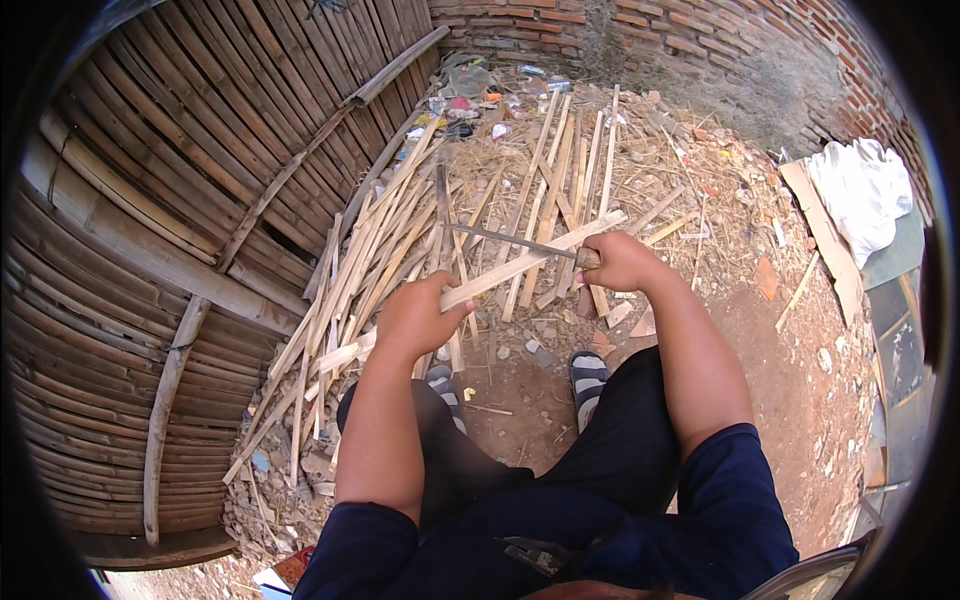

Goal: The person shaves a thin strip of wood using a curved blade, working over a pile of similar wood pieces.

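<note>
Strip (505, 273): pale wood, held up slantwise above the ground (780, 390), between the two grips. Clock taken from its middle, 12 away from the person. Left grip (418, 312), 8 o'clock: fingers and thumb clamped round the strip, which seems to show again past the wrist. Far end free, 2 o'clock. Right grip (622, 262), 3 o'clock: closed round the handle of a knife (512, 241). Blade crosses the strip, tip toward 9 to 10 o'clock; can't tell if the edge touches the wood.

Next out: loose sticks (550, 185) at 12 o'clock, lying on straw and rubble. Stick pile (370, 260) between 9 and 10, heaped lengthwise. Striped sandals (590, 378) on the feet at 5 and 7, dark trousers (620, 420) behind them, nearer 6.

Farther: mixed litter (470, 105) at 11, bamboo wall (150, 250) 8 to 10, brick wall (690, 50) round 1. White bundle (860, 185) between 2 and 3, touching upright cardboard (825, 240) near 3.
</note>
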{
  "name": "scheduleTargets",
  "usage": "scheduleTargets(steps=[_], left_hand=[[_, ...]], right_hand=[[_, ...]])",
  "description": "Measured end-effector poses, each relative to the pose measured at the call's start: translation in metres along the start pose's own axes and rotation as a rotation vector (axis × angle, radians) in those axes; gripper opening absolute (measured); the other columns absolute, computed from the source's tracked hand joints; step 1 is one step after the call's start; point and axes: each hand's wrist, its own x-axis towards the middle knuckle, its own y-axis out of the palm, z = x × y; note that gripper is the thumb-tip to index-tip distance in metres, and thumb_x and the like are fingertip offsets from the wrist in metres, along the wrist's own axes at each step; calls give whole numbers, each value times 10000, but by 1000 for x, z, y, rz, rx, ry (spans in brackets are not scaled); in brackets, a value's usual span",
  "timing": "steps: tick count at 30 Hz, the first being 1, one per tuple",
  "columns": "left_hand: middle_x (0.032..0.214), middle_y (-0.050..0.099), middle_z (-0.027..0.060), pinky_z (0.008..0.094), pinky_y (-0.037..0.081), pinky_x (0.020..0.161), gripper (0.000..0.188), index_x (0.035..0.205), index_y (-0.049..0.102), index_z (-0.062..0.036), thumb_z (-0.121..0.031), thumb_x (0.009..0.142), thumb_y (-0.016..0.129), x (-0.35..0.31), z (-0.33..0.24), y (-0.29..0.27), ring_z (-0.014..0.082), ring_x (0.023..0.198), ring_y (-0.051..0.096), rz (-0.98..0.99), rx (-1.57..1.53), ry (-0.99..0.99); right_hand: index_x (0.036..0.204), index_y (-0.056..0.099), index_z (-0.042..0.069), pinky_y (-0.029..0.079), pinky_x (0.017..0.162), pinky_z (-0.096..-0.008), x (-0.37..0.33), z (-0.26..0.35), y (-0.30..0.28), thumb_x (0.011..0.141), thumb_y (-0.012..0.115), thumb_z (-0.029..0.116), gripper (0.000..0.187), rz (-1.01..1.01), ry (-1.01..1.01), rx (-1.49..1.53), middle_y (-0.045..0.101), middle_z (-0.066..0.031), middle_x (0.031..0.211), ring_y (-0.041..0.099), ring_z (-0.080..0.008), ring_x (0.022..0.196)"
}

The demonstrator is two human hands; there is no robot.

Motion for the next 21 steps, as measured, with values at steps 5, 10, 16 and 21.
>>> scheduleTargets(steps=[5,10,16,21], left_hand=[[940,769,187,484,561,809,441,1203,747,-138,-437,890,829,-2,-1,-1,381,916,746,8,-17,-4],[931,766,183,481,560,809,425,1186,749,-143,-437,889,829,1,3,3,382,911,743,14,-24,23],[937,767,183,480,561,812,420,1176,752,-141,-438,889,829,0,1,1,382,915,745,18,-26,13],[937,766,183,480,561,812,424,1178,753,-142,-442,888,824,-1,0,1,383,913,743,24,-37,9]], right_hand=[[1223,737,-25,557,958,-467,-2,8,-4,819,889,327,558,10,-30,29,759,-261,1096,726,-422,1068],[1155,743,-24,558,930,-466,1,-2,1,822,891,336,513,2,-21,49,760,-248,1058,729,-416,1034],[1148,744,-31,559,916,-463,1,0,1,821,890,328,507,0,-29,41,760,-248,1050,731,-409,1025],[1173,744,-29,560,908,-463,2,-4,3,818,890,313,514,-7,-30,54,761,-252,1034,735,-411,1011]])
